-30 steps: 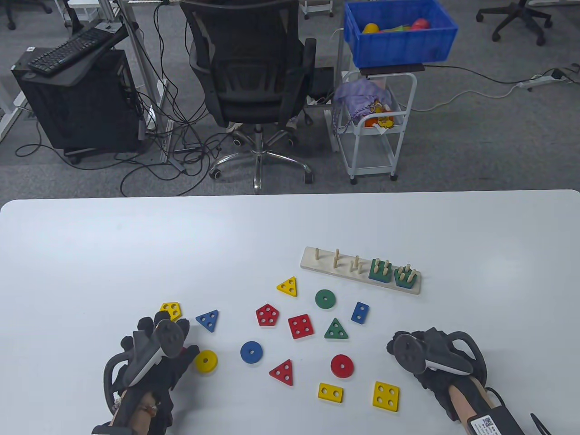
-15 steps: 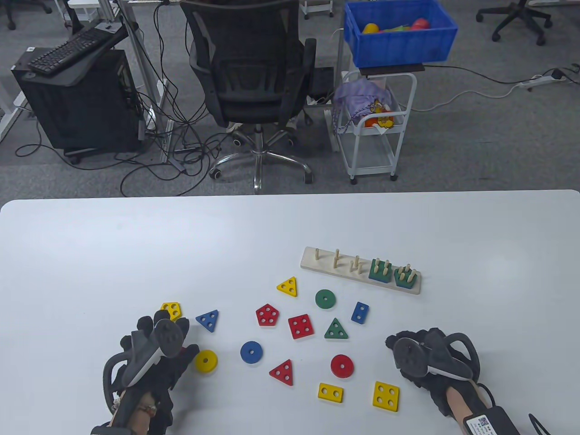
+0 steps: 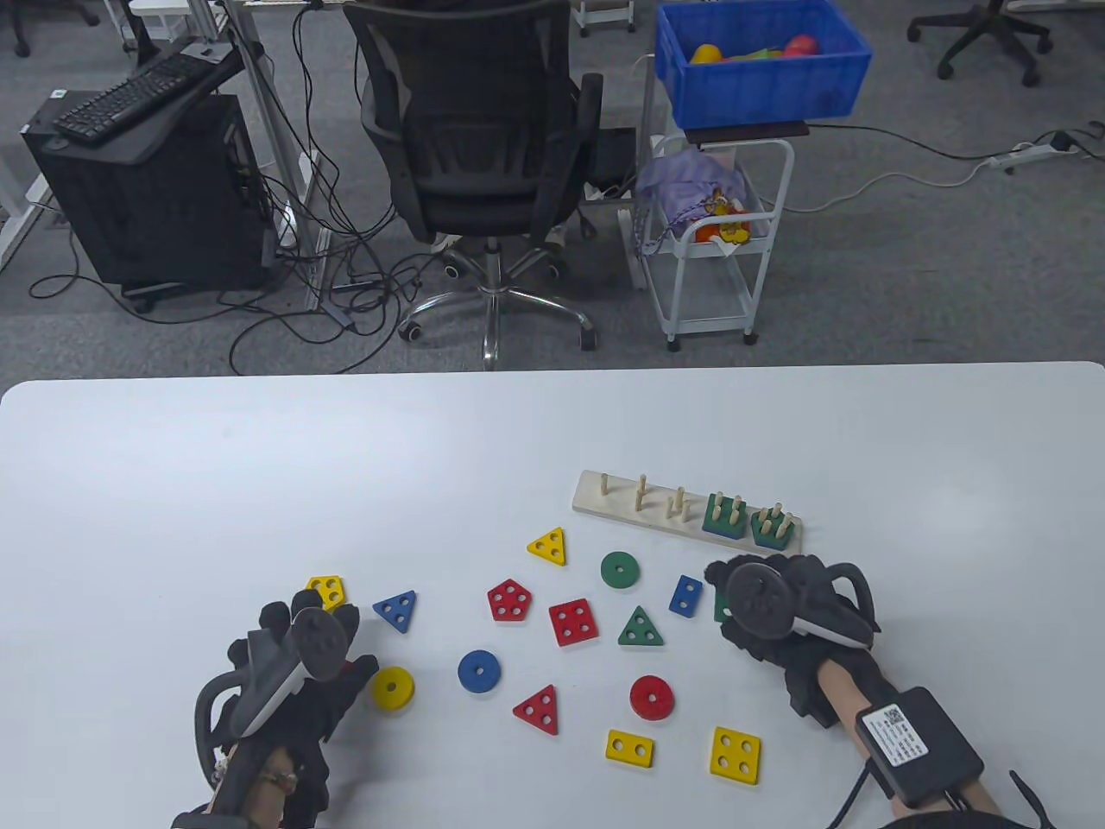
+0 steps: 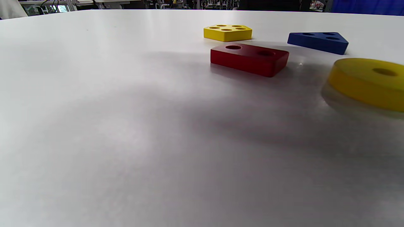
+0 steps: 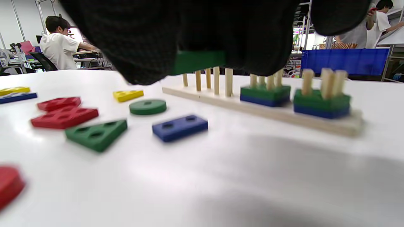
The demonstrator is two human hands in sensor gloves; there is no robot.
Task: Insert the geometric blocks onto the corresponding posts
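- Leftmost, the left hand (image 3: 298,669) in its dark fabric glove rests at about seven o'clock on the smooth white table (image 3: 259,484); whether its fingers are straight or curled cannot be told, and the left wrist view shows none of them.
- Just beside it lie a glossy yellow disc (image 3: 393,688) with one hole, a yellow pentagon (image 3: 327,592) with five holes and a blue triangle (image 3: 397,610); the left wrist view also shows a red two-hole rectangle (image 4: 249,59) flat on the table.
- Toward the centre, painted wooden blocks lie loose and apart: a blue disc (image 3: 479,671), red triangle (image 3: 539,709), red pentagon (image 3: 509,601), red square (image 3: 573,622), yellow triangle (image 3: 549,547), green disc (image 3: 620,570), green triangle (image 3: 640,629), red disc (image 3: 652,697), yellow rectangle (image 3: 629,749), blue rectangle (image 3: 686,596) and yellow square (image 3: 736,755).
- At roughly three o'clock, the pale wooden peg board (image 3: 596,505) carries round dowels; its two rightmost peg groups hold a green square (image 3: 723,516) and a green pentagon (image 3: 772,528), each over a blue block.
- Rightmost, the right hand (image 3: 777,604) is off the table just below the board's right end, fingers wrapped round a green block (image 5: 197,61) with a flat edge.
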